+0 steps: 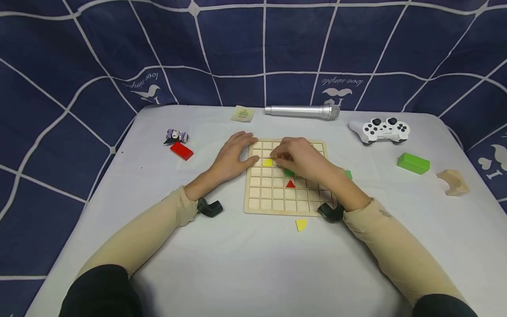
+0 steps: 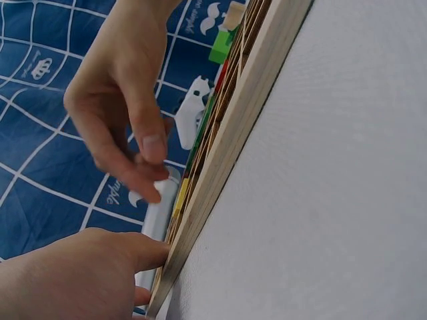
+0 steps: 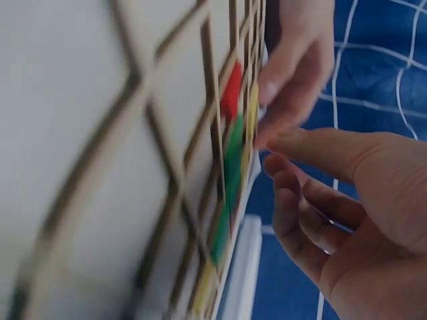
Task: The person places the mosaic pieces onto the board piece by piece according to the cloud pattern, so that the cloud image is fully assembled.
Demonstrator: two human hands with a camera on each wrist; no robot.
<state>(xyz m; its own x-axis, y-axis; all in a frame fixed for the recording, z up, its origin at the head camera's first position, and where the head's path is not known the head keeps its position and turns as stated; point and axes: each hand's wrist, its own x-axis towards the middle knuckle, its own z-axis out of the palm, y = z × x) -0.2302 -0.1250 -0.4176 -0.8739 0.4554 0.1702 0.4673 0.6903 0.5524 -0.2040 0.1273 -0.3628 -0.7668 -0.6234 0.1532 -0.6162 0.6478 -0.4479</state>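
Observation:
A wooden grid board [image 1: 273, 198] lies mid-table, seen edge-on in the left wrist view [image 2: 233, 133]. In its cells sit a yellow piece [image 1: 267, 162], a green piece [image 1: 289, 172] and a red triangle [image 1: 290, 184]. My left hand [image 1: 237, 154] lies flat against the board's left edge, its thumb touching the rim [image 2: 143, 250]. My right hand [image 1: 283, 154] hovers over the board's upper middle with fingers loosely curled. Its fingertips [image 2: 150, 190] are right beside the yellow piece [image 2: 181, 193], and nothing shows between them. In the right wrist view the pieces are blurred.
A second yellow piece [image 1: 301, 224] lies just below the board, and a small green one [image 1: 348, 174] at its right edge. Around the table stand a silver microphone [image 1: 301, 111], white game controller [image 1: 380, 130], green block [image 1: 413, 163], wooden arch [image 1: 453, 182], red block [image 1: 181, 151] and small toy [image 1: 176, 135].

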